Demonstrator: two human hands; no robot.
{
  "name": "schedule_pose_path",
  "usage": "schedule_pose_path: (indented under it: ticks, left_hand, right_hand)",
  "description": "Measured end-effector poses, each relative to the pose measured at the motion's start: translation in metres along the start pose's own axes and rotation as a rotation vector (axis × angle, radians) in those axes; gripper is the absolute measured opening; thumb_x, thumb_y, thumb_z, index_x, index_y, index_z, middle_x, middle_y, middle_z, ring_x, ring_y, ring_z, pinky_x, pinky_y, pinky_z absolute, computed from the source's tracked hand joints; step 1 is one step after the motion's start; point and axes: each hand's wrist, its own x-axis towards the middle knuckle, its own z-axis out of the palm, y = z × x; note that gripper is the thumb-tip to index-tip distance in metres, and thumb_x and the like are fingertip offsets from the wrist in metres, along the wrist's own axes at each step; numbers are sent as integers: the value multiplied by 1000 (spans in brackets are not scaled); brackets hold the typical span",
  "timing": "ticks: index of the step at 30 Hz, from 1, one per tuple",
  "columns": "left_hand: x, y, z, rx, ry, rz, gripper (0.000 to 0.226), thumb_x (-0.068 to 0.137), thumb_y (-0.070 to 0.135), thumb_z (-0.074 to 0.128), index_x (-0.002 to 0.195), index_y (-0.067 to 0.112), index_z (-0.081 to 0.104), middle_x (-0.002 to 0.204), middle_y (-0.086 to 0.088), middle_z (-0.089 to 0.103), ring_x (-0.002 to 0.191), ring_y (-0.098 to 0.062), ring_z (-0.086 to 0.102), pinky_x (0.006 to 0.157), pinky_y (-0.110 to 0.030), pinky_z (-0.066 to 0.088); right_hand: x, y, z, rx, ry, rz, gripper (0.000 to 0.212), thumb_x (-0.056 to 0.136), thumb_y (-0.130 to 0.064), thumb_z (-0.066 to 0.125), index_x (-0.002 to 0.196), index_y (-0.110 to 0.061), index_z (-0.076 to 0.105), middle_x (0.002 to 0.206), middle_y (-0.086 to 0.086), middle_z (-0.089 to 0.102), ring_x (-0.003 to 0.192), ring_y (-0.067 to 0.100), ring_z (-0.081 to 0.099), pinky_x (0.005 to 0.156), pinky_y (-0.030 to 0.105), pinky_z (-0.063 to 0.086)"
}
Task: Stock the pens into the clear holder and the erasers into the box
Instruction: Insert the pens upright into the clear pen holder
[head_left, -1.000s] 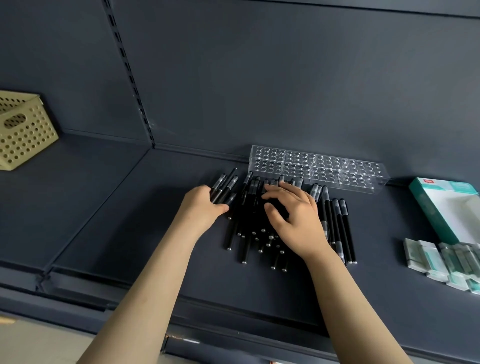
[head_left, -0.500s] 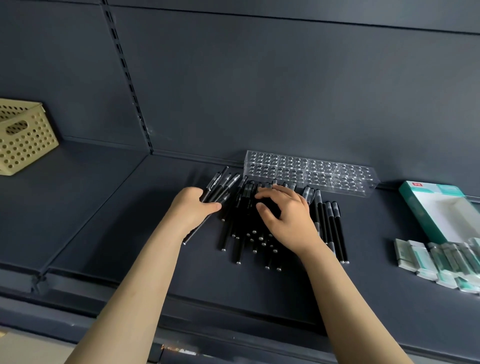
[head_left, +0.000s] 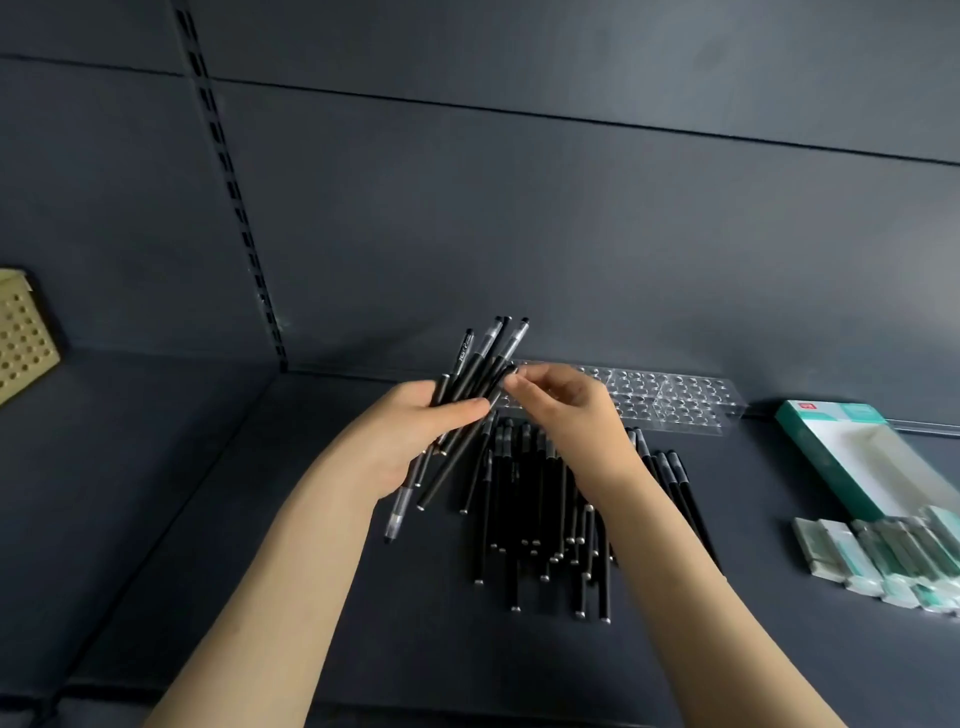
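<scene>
My left hand (head_left: 410, 436) is raised above the shelf and grips a bundle of several black pens (head_left: 480, 364), their caps fanned upward. My right hand (head_left: 566, 410) pinches the cap end of one pen in that bundle between thumb and forefinger. Under both hands a pile of black pens (head_left: 540, 519) lies flat on the dark shelf. The clear holder (head_left: 670, 400), a perforated acrylic block, stands behind the pile against the back wall, partly hidden by my right hand. A green and white box (head_left: 862, 457) lies open at the right, with several wrapped erasers (head_left: 883, 561) in front of it.
A beige perforated basket (head_left: 23, 338) sits on the shelf at the far left. The dark back panel rises straight behind the holder, and a slotted upright (head_left: 234, 208) runs down it. The shelf's front edge (head_left: 363, 701) crosses the bottom of the view.
My left hand lifted a bundle of pens off the pile and raised it. My right hand left the pile and moved up to the bundle's caps.
</scene>
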Motion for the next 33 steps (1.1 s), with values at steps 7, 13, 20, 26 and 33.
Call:
schedule_pose_path:
  ticks: [7,13,20,26,33]
  left_hand:
    - [41,4,-13,-35,103,84,20,87,26,72,97,9,75,91,3,75,93,-14,68,91,-30,49]
    - [68,-4,-15,-137,94,80,16,94,24,63,104,14,71,86,4,74,78,-9,66,65,-21,49]
    - [69,-7,-20,-161,2,155,17,97,23,57,108,15,68,87,0,74,69,-14,66,58,-24,53]
    - [65,-6,-28,-164,-28,194,19,97,23,55,110,14,66,93,-4,74,64,-14,63,50,-22,45]
    - [65,-8,-27,-183,-64,224,31,86,35,60,109,17,68,100,-5,74,63,-13,56,49,-21,35]
  right_hand:
    - [29,-4,1,273,243,41,9,92,-12,65,85,-16,63,74,-5,66,67,9,63,69,23,51]
    - [57,-3,-17,5,529,-169,6,97,-14,59,95,-19,63,88,-1,72,83,16,70,82,34,57]
    - [77,2,-7,-250,495,-311,12,97,-13,59,106,-9,64,90,-5,71,82,4,67,79,18,52]
    - [83,-1,-3,-288,490,-366,11,97,-11,59,105,-16,64,91,-11,70,85,2,67,78,12,49]
    - [88,2,1,-366,457,-370,11,95,-12,62,105,-14,66,89,-9,71,80,-1,66,74,9,47]
